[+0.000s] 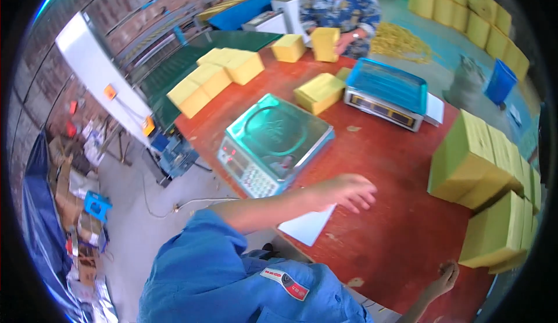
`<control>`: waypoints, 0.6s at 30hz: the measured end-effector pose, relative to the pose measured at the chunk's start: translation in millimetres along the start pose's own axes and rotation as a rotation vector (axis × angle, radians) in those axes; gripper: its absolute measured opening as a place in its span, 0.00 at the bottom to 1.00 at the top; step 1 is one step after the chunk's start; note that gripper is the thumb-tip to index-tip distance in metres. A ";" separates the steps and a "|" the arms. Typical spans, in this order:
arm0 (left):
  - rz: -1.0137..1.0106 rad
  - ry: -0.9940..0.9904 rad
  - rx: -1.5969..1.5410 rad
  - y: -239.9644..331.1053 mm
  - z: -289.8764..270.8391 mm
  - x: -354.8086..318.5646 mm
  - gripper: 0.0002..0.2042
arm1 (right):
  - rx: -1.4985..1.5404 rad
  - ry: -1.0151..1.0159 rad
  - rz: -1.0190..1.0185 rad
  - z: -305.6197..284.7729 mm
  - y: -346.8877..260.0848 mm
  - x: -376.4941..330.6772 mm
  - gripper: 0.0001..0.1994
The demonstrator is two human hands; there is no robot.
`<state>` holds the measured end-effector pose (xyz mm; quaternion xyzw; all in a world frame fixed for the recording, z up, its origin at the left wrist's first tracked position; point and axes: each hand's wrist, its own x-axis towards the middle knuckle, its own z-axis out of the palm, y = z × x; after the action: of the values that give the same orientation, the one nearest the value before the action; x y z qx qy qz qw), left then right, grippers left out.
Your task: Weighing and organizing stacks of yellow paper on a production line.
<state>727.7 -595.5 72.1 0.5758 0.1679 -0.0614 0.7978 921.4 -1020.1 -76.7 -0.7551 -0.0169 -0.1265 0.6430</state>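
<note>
My left hand (pixel 347 191) hovers palm down over the red table (pixel 383 166), fingers apart and holding nothing. It is just above the corner of a white paper sheet (pixel 308 227) and to the right of a teal digital scale (pixel 273 141). My right hand (pixel 445 276) rests on the table near its front edge, fingers curled with nothing in them, just left of a stack of yellow boxes (pixel 494 233).
A second scale with a blue cover (pixel 386 89) stands farther back. Yellow boxes lie loose (pixel 318 92) and in rows (pixel 212 79) at the far left. More yellow boxes (pixel 474 160) are stacked at the right. Across the table a person holds a yellow box (pixel 325 44).
</note>
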 end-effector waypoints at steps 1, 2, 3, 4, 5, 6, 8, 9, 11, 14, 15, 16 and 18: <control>0.045 0.171 -0.026 -2.3 -32.1 -32.6 0.24 | 0.059 -0.070 -0.024 37.7 -41.9 -22.0 0.10; 0.084 0.299 -0.148 -9.8 -61.4 -63.8 0.20 | 0.112 -0.128 -0.050 71.9 -81.6 -43.5 0.10; 0.103 0.413 -0.213 -15.8 -86.4 -93.4 0.18 | 0.157 -0.205 -0.078 102.1 -110.6 -62.4 0.10; 0.137 0.500 -0.221 -20.6 -106.9 -123.7 0.17 | 0.207 -0.286 -0.103 134.7 -133.6 -82.6 0.10; 0.155 0.579 -0.289 -33.9 -128.6 -155.1 0.18 | 0.265 -0.404 -0.119 168.2 -156.6 -105.4 0.09; 0.172 0.592 -0.304 -47.4 -146.5 -186.2 0.18 | 0.323 -0.519 -0.135 199.9 -178.6 -131.4 0.09; 0.165 0.706 -0.413 -74.6 -180.5 -246.6 0.17 | 0.378 -0.691 -0.153 256.6 -214.4 -189.6 0.08; 0.175 0.705 -0.425 -84.9 -193.5 -273.4 0.17 | 0.446 -0.770 -0.122 279.1 -226.1 -220.8 0.07; 0.137 0.792 -0.487 -103.2 -221.8 -327.1 0.17 | 0.494 -0.898 -0.065 316.9 -248.0 -288.1 0.07; 0.216 0.903 -0.533 -133.8 -277.6 -408.0 0.17 | 0.516 -1.040 0.055 357.3 -263.5 -389.4 0.08; 0.223 0.892 -0.552 -136.4 -294.9 -428.6 0.17 | 0.513 -1.087 0.137 367.9 -265.2 -416.0 0.08; 0.260 0.941 -0.527 -135.9 -312.7 -447.9 0.17 | 0.508 -1.127 0.227 377.6 -263.8 -438.7 0.08; 0.289 0.991 -0.493 -132.1 -339.8 -474.3 0.17 | 0.514 -1.248 0.245 397.9 -261.4 -477.3 0.08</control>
<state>178.3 -365.0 18.7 0.3498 0.4507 0.3666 0.7349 477.8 -521.5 18.4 -0.5067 -0.3281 0.4140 0.6813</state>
